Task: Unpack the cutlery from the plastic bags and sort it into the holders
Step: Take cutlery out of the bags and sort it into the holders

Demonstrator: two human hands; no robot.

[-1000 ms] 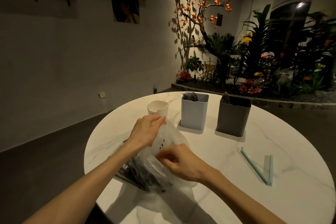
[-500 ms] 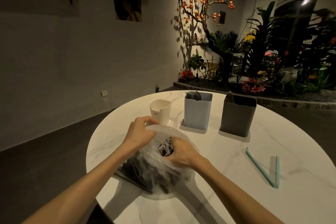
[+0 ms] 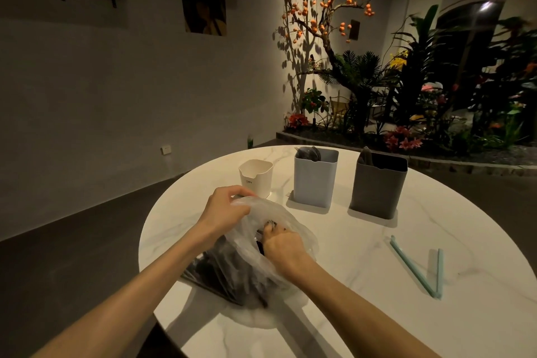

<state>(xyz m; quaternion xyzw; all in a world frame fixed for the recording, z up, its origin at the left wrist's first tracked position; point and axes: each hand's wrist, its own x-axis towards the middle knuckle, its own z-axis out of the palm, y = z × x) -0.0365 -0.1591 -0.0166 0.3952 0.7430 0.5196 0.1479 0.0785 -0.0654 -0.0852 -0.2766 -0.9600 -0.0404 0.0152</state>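
Clear plastic bag (image 3: 255, 264): full of dark cutlery, lay on the white round marble tabletop (image 3: 377, 241) under both grips.
Left hand (image 3: 225, 209): grip pinched the bag's rim.
Right hand (image 3: 283, 247): grip curled inside the bag's mouth; contents unclear.
Holders: cream plastic cup (image 3: 256, 180), pale blue plastic bin (image 3: 315, 180) and grey plastic bin (image 3: 377, 186) stood beyond the grips.

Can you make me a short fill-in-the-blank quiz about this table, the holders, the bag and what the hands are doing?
1. The left hand grips the rim of the clear plastic ____.
2. The right hand reaches ____ the plastic bag.
3. Of the three holders, the white holder is the ____.
4. Two pale green sticks lie on the table to the ____ of the bag.

Missing words: bag; into; shortest; right
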